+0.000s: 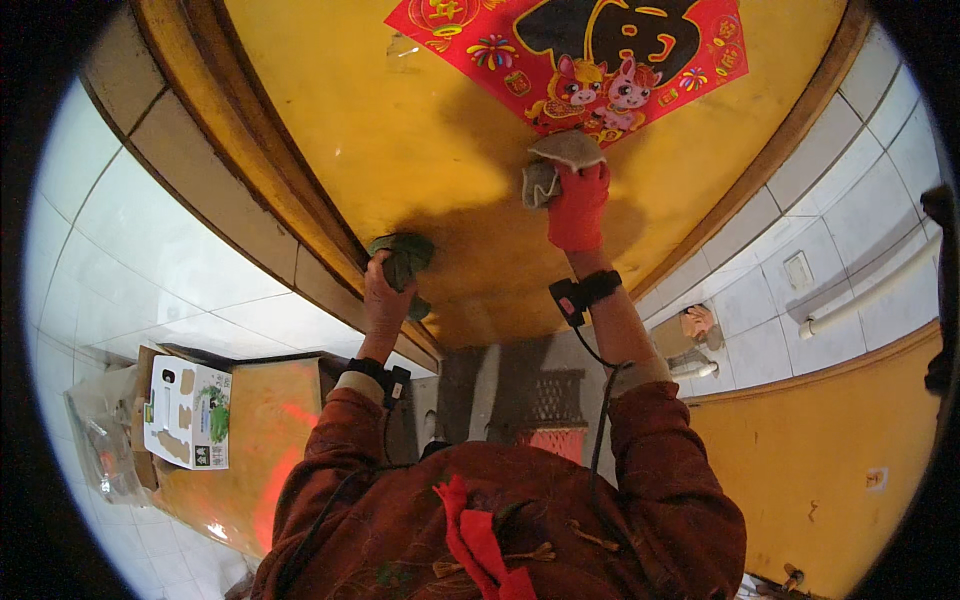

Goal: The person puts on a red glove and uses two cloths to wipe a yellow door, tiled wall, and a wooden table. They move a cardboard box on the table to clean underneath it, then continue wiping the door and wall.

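Observation:
A yellow-orange door panel [465, 300] stands before me, with a red diamond-shaped festive paper [517, 97] on its upper part, showing two cartoon animals and a large black character. My right hand [580, 206], in a red glove, holds a folded grey-brown cloth [570, 150] against the panel at the paper's lower corner. My left hand [388, 300], without a glove, grips a bunched dark green cloth [405, 255] near the door's left edge. Both wrists wear black straps with small devices.
Dark wooden framing [277, 150] runs along the door's left side, beside white wall tiles [180, 240]. A white printed carton [176, 412] rests on a wooden surface [247, 420] at left. At right are a white pipe [870, 289] and another yellow-orange panel [810, 450].

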### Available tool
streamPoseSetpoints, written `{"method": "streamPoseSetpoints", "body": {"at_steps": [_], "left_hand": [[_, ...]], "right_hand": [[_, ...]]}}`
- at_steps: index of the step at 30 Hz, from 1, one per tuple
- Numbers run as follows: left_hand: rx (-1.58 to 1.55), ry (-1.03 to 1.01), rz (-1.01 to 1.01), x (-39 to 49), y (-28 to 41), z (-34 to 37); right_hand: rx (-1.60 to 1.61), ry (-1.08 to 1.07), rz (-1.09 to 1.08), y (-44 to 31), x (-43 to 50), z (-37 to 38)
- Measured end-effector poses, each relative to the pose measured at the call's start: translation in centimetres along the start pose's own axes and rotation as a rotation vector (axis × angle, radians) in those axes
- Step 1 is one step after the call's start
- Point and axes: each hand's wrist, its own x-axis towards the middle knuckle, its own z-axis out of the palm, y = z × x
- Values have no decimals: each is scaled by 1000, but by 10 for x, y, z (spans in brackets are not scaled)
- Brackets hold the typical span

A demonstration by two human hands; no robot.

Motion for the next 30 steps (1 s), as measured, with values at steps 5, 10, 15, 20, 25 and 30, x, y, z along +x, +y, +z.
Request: {"method": "streamPoseSetpoints", "body": {"at_steps": [5, 10, 15, 20, 25, 30], "left_hand": [[-70, -23, -30, -2, 0, -2], [-160, -12, -3, 0, 2, -3], [-207, 3, -64, -4, 6, -5], [-363, -13, -122, -4, 5, -4], [-155, -3, -62, -4, 11, -9], [10, -122, -165, 2, 27, -15]], "right_hand": [[1204, -113, 660, -34, -46, 1], [1103, -513, 512, -101, -32, 20], [587, -159, -437, -190, 63, 54], [-28, -365, -741, -184, 17, 71], [-43, -619, -377, -127, -89, 77], [701, -767, 866, -102, -173, 100]]}}
